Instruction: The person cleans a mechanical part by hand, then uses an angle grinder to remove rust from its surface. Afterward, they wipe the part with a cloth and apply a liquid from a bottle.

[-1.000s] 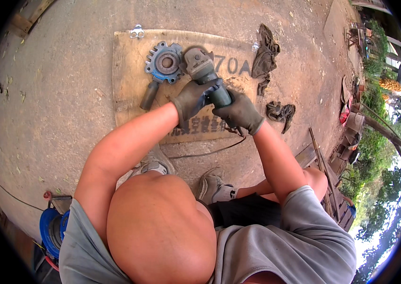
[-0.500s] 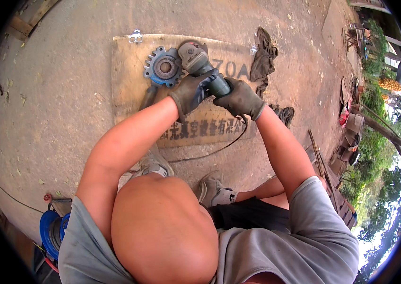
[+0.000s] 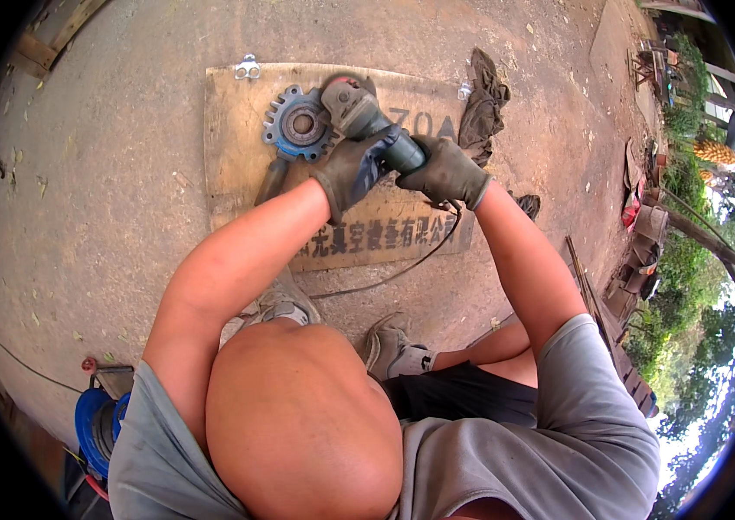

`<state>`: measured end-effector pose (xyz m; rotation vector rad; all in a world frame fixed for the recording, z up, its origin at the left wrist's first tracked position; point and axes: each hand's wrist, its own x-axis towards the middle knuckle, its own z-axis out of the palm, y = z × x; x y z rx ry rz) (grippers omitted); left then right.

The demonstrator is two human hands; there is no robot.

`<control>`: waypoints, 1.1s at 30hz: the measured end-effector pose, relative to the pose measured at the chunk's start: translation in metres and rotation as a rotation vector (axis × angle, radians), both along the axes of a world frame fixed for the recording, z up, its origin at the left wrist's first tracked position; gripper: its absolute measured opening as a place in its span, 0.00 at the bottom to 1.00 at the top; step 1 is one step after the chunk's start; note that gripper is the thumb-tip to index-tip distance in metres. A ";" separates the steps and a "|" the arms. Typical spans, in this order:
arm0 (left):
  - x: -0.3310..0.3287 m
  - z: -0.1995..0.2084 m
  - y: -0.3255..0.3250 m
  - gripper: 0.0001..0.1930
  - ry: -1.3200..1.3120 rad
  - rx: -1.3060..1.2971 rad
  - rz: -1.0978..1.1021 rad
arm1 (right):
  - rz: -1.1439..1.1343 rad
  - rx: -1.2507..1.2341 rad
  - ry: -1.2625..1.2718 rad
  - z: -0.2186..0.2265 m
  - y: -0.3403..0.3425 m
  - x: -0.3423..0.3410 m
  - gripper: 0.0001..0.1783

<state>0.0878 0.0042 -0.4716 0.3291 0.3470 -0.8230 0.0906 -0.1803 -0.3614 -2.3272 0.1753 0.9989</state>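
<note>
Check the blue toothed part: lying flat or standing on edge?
Lying flat: the blue toothed part faces up on the wooden board, its round opening in full view.

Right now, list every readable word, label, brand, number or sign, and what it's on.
Flat tan wooden board, upper right: large black stencilled characters, not copied here.
Same board, lower edge: black stencilled row, not copied.
White fabric sock: dark marking, too small to read.
</note>
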 end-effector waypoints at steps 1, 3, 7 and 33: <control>0.001 -0.002 0.000 0.20 -0.009 -0.012 0.014 | 0.005 -0.003 0.006 0.001 0.001 0.002 0.34; 0.002 -0.002 -0.002 0.20 0.002 -0.015 0.013 | 0.016 -0.018 0.004 -0.001 -0.002 0.003 0.34; 0.002 0.004 0.003 0.24 -0.043 0.116 -0.064 | -0.063 0.070 0.001 0.008 0.003 -0.006 0.32; -0.066 0.049 0.057 0.41 -0.652 0.487 -1.319 | -0.744 0.421 0.150 0.020 -0.004 -0.205 0.34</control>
